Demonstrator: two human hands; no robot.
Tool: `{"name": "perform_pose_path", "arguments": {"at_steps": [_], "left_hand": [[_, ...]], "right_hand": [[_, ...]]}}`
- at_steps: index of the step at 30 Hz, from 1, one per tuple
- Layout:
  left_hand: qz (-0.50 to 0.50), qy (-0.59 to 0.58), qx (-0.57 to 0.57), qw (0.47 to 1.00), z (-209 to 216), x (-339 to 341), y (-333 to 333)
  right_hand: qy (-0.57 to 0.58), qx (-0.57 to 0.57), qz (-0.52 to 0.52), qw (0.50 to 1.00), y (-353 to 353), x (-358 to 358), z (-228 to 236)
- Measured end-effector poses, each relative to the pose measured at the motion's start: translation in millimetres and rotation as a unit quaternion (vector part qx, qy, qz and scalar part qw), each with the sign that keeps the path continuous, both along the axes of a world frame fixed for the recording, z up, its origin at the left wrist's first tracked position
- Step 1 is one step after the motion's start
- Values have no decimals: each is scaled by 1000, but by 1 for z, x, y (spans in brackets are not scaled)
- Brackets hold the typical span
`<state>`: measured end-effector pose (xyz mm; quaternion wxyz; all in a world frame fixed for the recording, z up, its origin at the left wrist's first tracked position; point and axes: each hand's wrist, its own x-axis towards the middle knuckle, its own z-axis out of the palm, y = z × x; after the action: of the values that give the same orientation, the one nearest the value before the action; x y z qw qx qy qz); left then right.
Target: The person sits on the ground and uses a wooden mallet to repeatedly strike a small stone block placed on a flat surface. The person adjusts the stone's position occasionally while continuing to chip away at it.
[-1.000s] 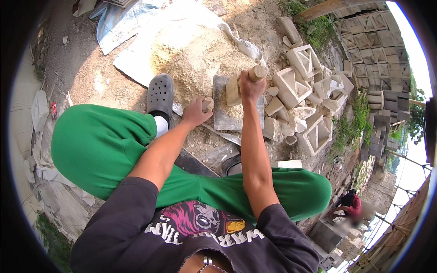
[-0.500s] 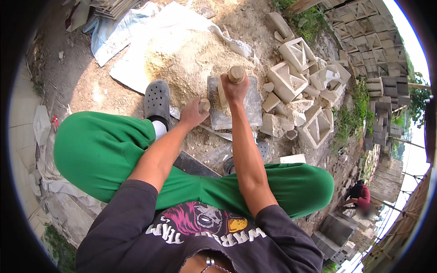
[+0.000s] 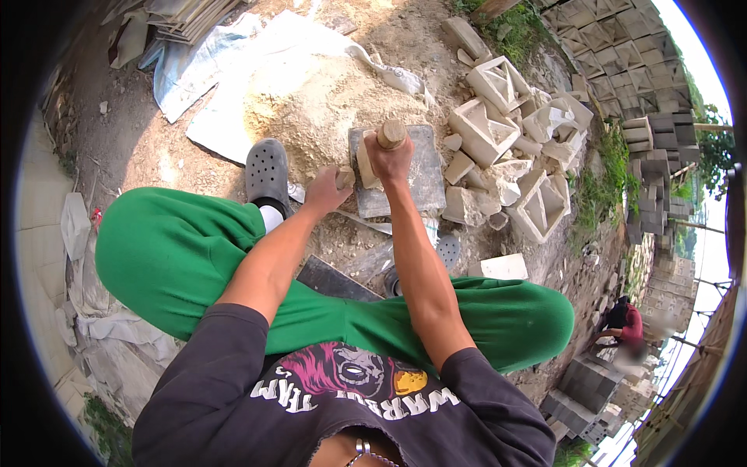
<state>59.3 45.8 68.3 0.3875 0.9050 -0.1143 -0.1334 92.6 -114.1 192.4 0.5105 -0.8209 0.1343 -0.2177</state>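
My right hand point(image 3: 391, 165) is closed round a thick wooden handle point(image 3: 392, 133), whose round end sticks up above the fist. Beneath that fist lies a dark flat slab point(image 3: 424, 175). A pale block-like piece point(image 3: 366, 163) shows on the slab just left of the fist; whether it joins the handle is hidden. My left hand point(image 3: 324, 192) is closed on a small pale chunk point(image 3: 345, 178) at the slab's left edge. Beyond both hands spreads a heap of pale crushed powder point(image 3: 311, 109) on a white sheet point(image 3: 214, 128).
Broken pale hollow blocks point(image 3: 484, 132) lie right of the slab. A grey clog point(image 3: 267, 173) is on my left foot, near the heap. Stacked blocks point(image 3: 622, 54) line the far right. Another person point(image 3: 625, 319) bends beside grey blocks point(image 3: 587, 381) at the right.
The view has shifted slightly. My right hand, still round the handle, sits a little lower and further left; my left hand keeps the chunk at the slab's edge.
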Motion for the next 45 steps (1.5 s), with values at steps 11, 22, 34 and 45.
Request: {"name": "perform_pose_path", "arguments": {"at_steps": [11,22,34,45], "left_hand": [[1,66,30,997,-10,2,7],[-11,47,52,997,2,6,4],[57,-126,-17,990,12,8,-21],[-81,-98,-23,992,14,33,-58]], "right_hand": [[-81,-19,16,996,18,7,70],[-28,54,-105,993,-44,11,34],[2,31,-122,992,-54,-8,-4],[-34,110,-75,991,-65,-2,6]]}}
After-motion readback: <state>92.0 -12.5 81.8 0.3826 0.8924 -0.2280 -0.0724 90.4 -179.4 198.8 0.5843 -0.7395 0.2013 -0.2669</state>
